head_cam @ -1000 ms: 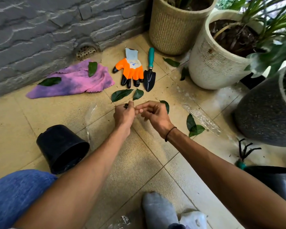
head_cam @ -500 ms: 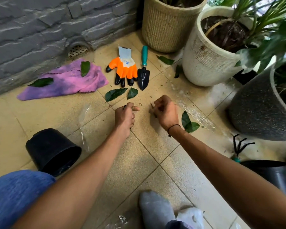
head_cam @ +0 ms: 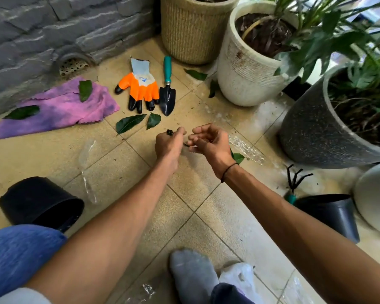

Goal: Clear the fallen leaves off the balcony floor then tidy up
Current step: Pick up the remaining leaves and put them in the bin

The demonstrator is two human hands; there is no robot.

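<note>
Both hands hover close together over the rough, sandy-beige floor tiles [head_cam: 110, 172]. The left hand [head_cam: 167, 144] is curled into a loose fist, pinching a small dark scrap [head_cam: 169, 132] at its top between thumb and forefinger; what the scrap is cannot be told. The right hand [head_cam: 208, 140] is palm-up with fingers bent inward, and a thin dark sliver, perhaps a leaf piece, sits between the two hands; whether the right hand actually grips it cannot be told. A thin black cord circles the right wrist.

Glossy, pointed green leaves lie scattered. A long leaf [head_cam: 130, 123] and a shorter leaf [head_cam: 153, 120] rest side by side on the tiles just beyond the left hand. One leaf [head_cam: 237, 157] peeks out beside the right wrist. Two more lie on a soft, fuzzy purple cloth [head_cam: 59, 113] with scalloped edges against the grey stone wall. Another leaf [head_cam: 195, 74] lies near the foot of a woven, basket-textured pot [head_cam: 193, 31].

An orange rubber-coated glove [head_cam: 139, 86] with black fingertips lies flat beside a small trowel [head_cam: 167, 91] with a teal handle and dark pointed blade. A ribbed cream pot [head_cam: 246, 69] and a speckled grey pot [head_cam: 316, 130] hold plants. A smooth black plastic pot [head_cam: 40, 202] lies tipped on its side at the left.
</note>
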